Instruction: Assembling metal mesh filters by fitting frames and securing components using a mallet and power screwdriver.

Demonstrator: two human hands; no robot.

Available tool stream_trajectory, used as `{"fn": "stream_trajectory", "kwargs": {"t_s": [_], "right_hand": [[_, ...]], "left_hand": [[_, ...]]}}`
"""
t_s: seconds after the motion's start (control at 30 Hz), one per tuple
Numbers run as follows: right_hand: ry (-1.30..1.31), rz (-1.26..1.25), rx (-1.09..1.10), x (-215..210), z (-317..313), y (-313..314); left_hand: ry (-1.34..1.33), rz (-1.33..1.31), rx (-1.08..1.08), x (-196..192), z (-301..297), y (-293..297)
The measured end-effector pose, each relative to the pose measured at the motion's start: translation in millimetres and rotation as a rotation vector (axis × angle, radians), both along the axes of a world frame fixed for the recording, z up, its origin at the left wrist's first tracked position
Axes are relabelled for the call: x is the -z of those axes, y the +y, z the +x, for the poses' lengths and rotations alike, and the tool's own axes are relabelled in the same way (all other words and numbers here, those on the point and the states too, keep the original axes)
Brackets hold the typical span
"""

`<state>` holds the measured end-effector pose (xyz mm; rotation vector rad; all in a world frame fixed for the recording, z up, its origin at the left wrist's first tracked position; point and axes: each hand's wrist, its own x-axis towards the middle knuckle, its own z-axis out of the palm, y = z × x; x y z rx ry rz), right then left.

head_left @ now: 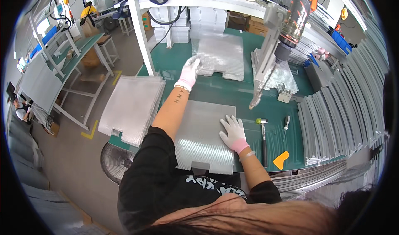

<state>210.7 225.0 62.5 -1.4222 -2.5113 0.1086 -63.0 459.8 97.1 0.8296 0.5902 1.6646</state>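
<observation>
My left hand point(190, 73), in a white glove with a pink cuff, reaches far forward. Its fingers are bent around the left edge of a mesh sheet point(220, 54) on the far stack; the fingertips are partly hidden. Close to my body lies a grey notched mesh panel point(203, 129) on the green tabletop. My right hand point(233, 133), gloved alike, rests flat on that panel's right edge with its fingers spread. To its right are a hammer point(263, 141) with a yellow-green head, a screwdriver point(286, 122) and an orange scraper-like piece point(281, 160).
A stack of mesh panels point(129, 106) stands at the left. A power driver point(293, 23) hangs on the right, its long bit over the table. Many grey frame strips point(332, 123) line the right side. A floor fan point(118, 162) sits below left. Another person point(88, 12) is far off.
</observation>
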Motion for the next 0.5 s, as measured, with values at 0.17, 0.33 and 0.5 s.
{"fn": "stream_trajectory", "kwargs": {"t_s": [0.17,0.33,0.5], "right_hand": [[0.139,0.007,0.003,-4.6,2.0,23.7],[1.240,-0.351,0.058,4.9,43.5,40.6],[1.304,-0.554,0.119,-99.4,35.2,-53.8]], "left_hand": [[-0.005,0.072,0.145,-40.3,-21.5,-46.3],[0.202,0.096,0.105,-61.2,-19.2,-176.4],[0.696,-0.211,-0.172,-30.4,-13.1,-323.9]]}}
